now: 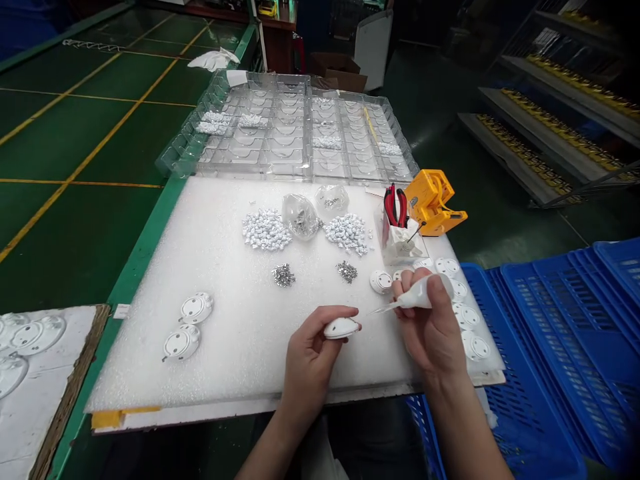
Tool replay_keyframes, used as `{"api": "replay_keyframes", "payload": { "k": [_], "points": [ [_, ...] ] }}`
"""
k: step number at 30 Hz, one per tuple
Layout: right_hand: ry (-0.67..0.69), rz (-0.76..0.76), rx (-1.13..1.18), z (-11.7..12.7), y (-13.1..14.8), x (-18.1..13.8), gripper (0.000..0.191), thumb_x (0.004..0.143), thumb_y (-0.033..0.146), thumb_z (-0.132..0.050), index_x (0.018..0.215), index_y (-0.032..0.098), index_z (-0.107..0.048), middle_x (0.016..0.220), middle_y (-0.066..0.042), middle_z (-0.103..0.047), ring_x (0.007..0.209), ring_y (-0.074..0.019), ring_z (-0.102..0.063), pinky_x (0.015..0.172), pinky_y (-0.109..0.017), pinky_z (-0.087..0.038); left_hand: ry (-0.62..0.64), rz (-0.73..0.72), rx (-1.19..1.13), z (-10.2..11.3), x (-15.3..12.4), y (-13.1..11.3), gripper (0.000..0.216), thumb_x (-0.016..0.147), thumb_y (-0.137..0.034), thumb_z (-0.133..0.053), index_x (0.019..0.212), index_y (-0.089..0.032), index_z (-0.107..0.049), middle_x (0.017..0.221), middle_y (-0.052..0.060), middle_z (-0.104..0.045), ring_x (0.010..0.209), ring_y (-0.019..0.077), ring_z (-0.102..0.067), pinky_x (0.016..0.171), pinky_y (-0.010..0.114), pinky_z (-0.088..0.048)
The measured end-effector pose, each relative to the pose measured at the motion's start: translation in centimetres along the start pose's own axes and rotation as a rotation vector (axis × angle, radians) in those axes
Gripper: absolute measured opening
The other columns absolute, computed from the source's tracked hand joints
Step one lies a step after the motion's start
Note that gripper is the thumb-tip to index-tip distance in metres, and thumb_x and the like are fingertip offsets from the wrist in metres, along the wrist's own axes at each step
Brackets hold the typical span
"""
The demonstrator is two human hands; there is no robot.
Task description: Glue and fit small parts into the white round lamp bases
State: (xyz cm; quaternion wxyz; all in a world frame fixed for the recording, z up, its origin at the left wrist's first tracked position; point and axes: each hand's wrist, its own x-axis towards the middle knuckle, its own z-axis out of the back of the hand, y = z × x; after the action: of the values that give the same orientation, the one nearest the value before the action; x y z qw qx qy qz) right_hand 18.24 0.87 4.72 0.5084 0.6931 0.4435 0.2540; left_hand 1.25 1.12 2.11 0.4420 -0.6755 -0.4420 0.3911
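Observation:
My left hand [313, 347] pinches a small white round plastic part [341, 327] just above the white foam sheet [225, 333]. My right hand [434, 320] is wrapped round a small white squeeze bottle [423, 295] with a thin nozzle, whose tip points left and nearly reaches the part. Several more white round parts [467, 317] lie in a row to the right of my right hand. Two finished-looking parts [187, 327] lie apart at the left of the sheet.
Two heaps of small white pieces [267, 230], two little heaps of metal bits [283, 275] and clear bags [301, 215] lie mid-sheet. Red pliers [395, 205] stand beside an orange tool [433, 200]. Clear trays [295, 130] lie behind; blue crates [560, 333] at right.

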Motion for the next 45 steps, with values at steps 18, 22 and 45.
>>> {"api": "replay_keyframes", "payload": {
  "k": [18, 22, 45],
  "points": [
    [0.051, 0.138, -0.2, 1.3, -0.5, -1.2, 0.052, 0.088, 0.045, -0.071, 0.052, 0.022, -0.041, 0.055, 0.004, -0.024, 0.053, -0.013, -0.027, 0.053, -0.034, -0.022, 0.01, -0.064, 0.037, -0.3, -0.8, 1.0, 0.018, 0.09, -0.008, -0.065, 0.094, -0.024, -0.072, 0.109, 0.007, -0.079, 0.098, 0.0253, -0.072, 0.091, 0.036, -0.049],
    [0.042, 0.148, -0.216, 1.4, -0.5, -1.3, 0.052, 0.089, 0.044, -0.07, 0.053, 0.022, -0.04, 0.056, 0.004, -0.023, 0.053, -0.0128, -0.026, 0.053, -0.033, -0.022, 0.011, -0.057, -0.003, -0.2, -0.9, 1.2, 0.017, 0.092, -0.009, -0.064, 0.096, -0.024, -0.071, 0.111, 0.008, -0.079, 0.097, 0.0247, -0.073, 0.091, 0.036, -0.05],
    [0.081, 0.115, -0.141, 0.1, -0.7, -1.7, 0.056, 0.087, 0.069, -0.066, 0.061, 0.022, -0.049, 0.057, 0.005, -0.037, 0.045, -0.0103, -0.039, 0.043, -0.028, -0.027, 0.023, -0.128, 0.008, -0.3, -0.8, 1.3, 0.018, 0.094, -0.01, -0.061, 0.096, -0.025, -0.072, 0.113, 0.007, -0.078, 0.104, 0.025, -0.072, 0.094, 0.037, -0.05]
  ]
}}
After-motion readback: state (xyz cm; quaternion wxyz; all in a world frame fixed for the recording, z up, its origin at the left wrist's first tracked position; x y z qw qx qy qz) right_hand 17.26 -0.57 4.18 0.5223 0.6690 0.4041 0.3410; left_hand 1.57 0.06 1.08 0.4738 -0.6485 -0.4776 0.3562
